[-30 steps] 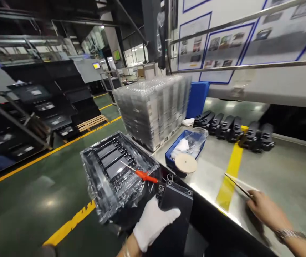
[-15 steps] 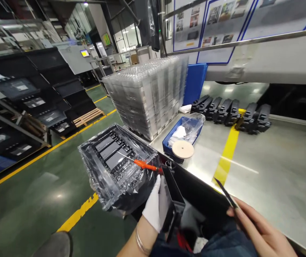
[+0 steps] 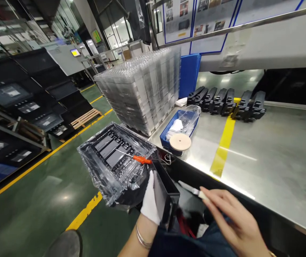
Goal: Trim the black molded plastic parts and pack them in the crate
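My left hand [image 3: 151, 200], in a white glove, grips a black box-shaped part [image 3: 166, 192] low in the middle of the view, over my lap. My bare right hand [image 3: 231, 217] pinches a thin flat tool [image 3: 189, 187] whose tip points left toward the black part. Just left of the part lies a plastic-wrapped tray of black components [image 3: 114, 159] with a red-handled screwdriver [image 3: 135, 157] resting on top.
A steel worktable [image 3: 276, 167] with a yellow stripe [image 3: 222, 146] runs to the right. On it stand a blue bin [image 3: 178, 128], a round wooden disc [image 3: 180, 141], a tall stack of clear trays [image 3: 142, 89] and a row of black parts [image 3: 225, 100]. Green floor lies left.
My right hand has come off the table toward my lap, bringing the thin tool close to the black part. The left hand has turned the part on edge. The view has tilted down.
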Demonstrator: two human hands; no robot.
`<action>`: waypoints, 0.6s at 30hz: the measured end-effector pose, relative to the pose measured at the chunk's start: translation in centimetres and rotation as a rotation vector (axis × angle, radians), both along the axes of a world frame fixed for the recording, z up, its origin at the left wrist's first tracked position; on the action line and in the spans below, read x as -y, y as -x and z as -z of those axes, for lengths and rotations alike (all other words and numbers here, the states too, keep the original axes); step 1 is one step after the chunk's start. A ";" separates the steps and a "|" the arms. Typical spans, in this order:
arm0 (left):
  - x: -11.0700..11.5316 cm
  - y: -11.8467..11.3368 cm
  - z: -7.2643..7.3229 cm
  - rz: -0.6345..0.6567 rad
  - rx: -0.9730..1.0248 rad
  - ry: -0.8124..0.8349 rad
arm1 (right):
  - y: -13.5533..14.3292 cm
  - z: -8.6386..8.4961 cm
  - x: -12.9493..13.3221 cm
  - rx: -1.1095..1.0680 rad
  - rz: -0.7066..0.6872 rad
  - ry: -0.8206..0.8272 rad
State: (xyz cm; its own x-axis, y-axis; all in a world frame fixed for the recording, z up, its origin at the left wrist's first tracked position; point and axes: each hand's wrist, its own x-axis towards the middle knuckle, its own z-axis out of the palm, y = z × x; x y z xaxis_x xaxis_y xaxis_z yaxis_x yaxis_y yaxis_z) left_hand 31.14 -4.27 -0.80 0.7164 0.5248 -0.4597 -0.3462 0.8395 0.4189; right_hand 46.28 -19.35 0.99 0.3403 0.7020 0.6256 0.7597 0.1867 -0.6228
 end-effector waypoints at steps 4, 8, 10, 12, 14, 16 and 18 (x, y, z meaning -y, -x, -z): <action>-0.9 0.9 -0.2 -0.050 -0.078 0.168 | -0.6 -0.9 1.6 -0.062 0.026 0.067; -1.0 0.9 -1.3 -0.185 -0.129 0.192 | 0.5 -1.4 2.3 -0.096 -0.194 0.225; -0.9 0.7 -1.7 -0.213 -0.103 0.201 | 1.0 -1.3 2.2 -0.147 -0.286 0.306; -0.9 0.5 -1.9 -0.263 -0.051 0.196 | 1.3 -1.3 2.1 -0.192 -0.359 0.383; -0.9 0.5 -1.9 -0.285 -0.020 0.175 | 1.3 -1.3 2.0 -0.206 -0.411 0.427; -0.9 0.6 -1.8 -0.268 -0.023 0.162 | 1.2 -1.3 1.8 -0.199 -0.411 0.413; -1.0 0.6 -2.0 -0.263 -0.034 0.169 | 1.2 -1.5 1.7 -0.187 -0.384 0.363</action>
State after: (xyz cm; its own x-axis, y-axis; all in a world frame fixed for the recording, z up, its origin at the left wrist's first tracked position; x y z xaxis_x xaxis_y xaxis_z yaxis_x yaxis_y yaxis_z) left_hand 30.56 -3.23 1.21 0.5490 0.6040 -0.5777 -0.5487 0.7818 0.2961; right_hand 45.07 -21.09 2.45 0.0997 0.9565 0.2740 0.5501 0.1764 -0.8162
